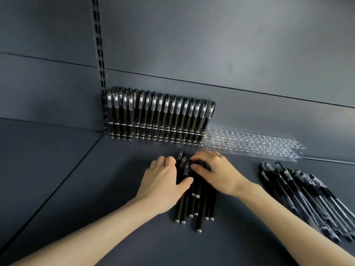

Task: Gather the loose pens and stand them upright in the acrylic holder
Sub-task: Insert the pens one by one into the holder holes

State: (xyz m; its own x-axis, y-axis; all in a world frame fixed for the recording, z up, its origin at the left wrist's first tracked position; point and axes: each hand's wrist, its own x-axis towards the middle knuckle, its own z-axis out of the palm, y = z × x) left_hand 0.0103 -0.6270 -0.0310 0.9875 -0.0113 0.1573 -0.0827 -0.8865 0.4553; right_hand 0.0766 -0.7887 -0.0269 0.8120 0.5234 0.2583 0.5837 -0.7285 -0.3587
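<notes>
The left hand (pixel 163 180) and right hand (pixel 217 171) are curled round a bundle of pens (pixel 194 206), gripped from both sides at the middle of the shelf (pixel 76 189), with the forearms held low. A full holder (pixel 106 130) is set in the back left corner with an empty holder (pixel 253 144) just beside it. A second pile of pens (pixel 307 198) is laid at the right edge.

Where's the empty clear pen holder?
In the head view, the empty holder sits right of centre at the back wall, beside the pen-filled holder, beyond the right hand.
</notes>
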